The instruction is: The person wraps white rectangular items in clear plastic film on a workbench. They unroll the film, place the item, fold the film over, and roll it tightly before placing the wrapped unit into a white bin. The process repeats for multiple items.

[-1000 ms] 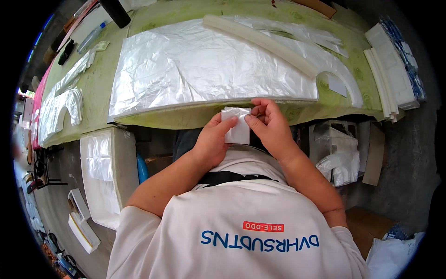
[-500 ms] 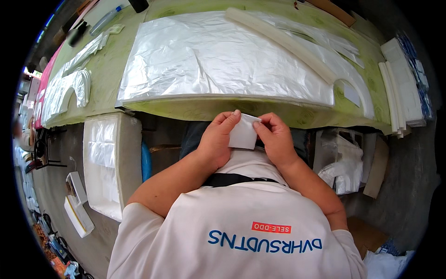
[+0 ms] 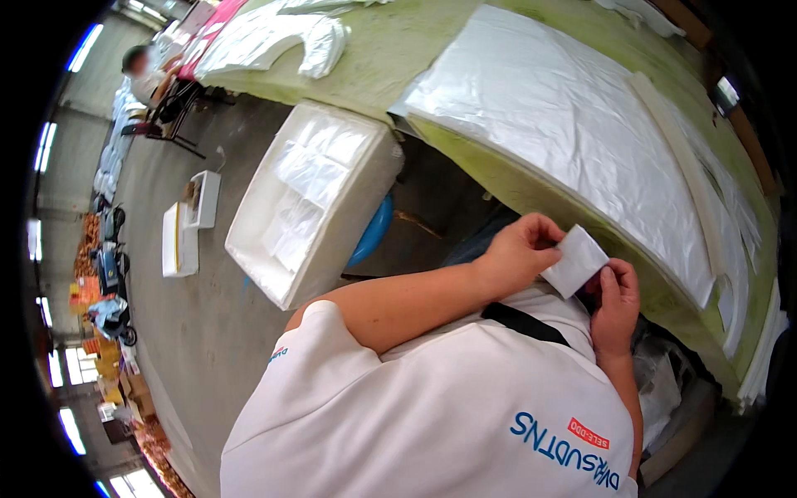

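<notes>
A small, flat white square (image 3: 575, 262), perhaps folded film or paper, is held up in front of my waist, tilted corner-up. My left hand (image 3: 521, 256) pinches its left edge between thumb and fingers. At its lower right corner, the thumb and curled fingers of my right hand (image 3: 614, 305) grip it. Just beyond my hands runs the front edge of the table with its green cover (image 3: 490, 158). Large sheets of clear, shiny plastic film (image 3: 548, 100) are spread across that table, with a long pale roll or strip (image 3: 677, 166) lying over them.
Left of my hands stands a white foam box (image 3: 259, 236) with stacked plastic bags (image 3: 320, 162) in it. A blue rounded thing (image 3: 374, 232) is beside the box. Smaller white boxes (image 3: 180, 241) lie on the floor. A person (image 3: 149, 83) sits at the far left.
My view has swung left, bringing the foam box and the seated person further into sight. Both hands still hold the white square, which is now turned corner-up.
</notes>
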A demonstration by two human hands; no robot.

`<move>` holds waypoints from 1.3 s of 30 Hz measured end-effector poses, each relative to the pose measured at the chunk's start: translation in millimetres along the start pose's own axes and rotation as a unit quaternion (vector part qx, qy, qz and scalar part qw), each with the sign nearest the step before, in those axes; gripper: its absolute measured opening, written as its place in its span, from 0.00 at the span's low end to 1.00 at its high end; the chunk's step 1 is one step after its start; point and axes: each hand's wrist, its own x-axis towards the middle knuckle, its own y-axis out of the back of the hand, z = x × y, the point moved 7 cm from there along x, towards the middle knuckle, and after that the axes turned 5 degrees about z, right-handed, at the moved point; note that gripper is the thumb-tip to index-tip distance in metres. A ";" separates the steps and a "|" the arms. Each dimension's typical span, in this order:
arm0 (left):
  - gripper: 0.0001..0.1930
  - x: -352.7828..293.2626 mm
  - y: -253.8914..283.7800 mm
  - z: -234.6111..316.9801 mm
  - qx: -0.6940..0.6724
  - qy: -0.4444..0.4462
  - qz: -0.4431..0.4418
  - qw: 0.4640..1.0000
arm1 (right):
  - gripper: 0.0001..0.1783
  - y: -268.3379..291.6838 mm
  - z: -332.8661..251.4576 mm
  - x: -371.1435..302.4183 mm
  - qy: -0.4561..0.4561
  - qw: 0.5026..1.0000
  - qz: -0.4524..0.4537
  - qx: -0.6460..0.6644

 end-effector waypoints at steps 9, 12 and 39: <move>0.20 -115.9 290.2 193.0 0.184 -0.228 0.387 0.874 | 0.07 -5.3 9.2 3.5 -0.042 0.999 -0.021 -0.006; 0.22 -179.4 386.0 217.3 0.137 -0.231 0.486 0.832 | 0.08 -7.8 11.4 5.0 -0.044 0.998 -0.034 0.006; 0.16 -152.6 377.4 100.3 0.506 -0.044 0.322 0.799 | 0.07 -13.3 20.7 7.6 -0.087 0.995 -0.051 -0.001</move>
